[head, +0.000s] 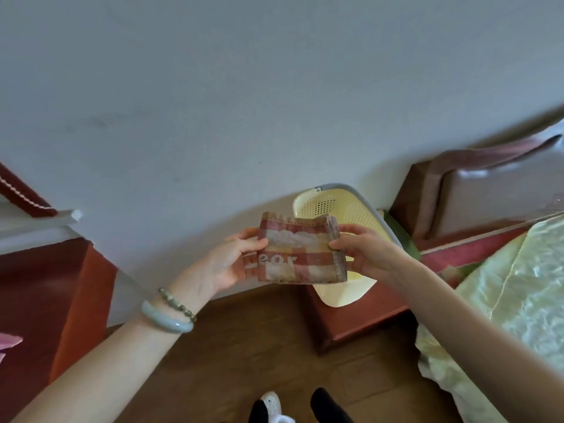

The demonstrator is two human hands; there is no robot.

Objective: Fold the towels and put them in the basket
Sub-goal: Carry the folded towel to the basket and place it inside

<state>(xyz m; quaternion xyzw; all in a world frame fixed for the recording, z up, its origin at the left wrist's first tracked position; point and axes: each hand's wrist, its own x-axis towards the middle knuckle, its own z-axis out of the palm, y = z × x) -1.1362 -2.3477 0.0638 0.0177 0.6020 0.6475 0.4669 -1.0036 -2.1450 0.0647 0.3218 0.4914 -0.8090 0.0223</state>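
Observation:
A small folded towel (300, 250), checked in red, yellow and cream with pale letters, is held up in the air between both hands. My left hand (232, 259) grips its left edge, thumb on the front. At the towel's right edge my right hand (361, 250) pinches the stacked folds. Behind and below the towel stands a pale yellow perforated basket (341, 209) with a grey rim, on a reddish-brown bedside stand (360, 319). The basket's inside looks bare where it shows; the towel hides part of it.
A bed with a shiny pale green cover (512, 294) lies at the right, its brown headboard (476, 190) against the white wall. A dark red cabinet (45, 300) stands at the left. Wooden floor (232, 355) lies below, with my feet at the bottom edge.

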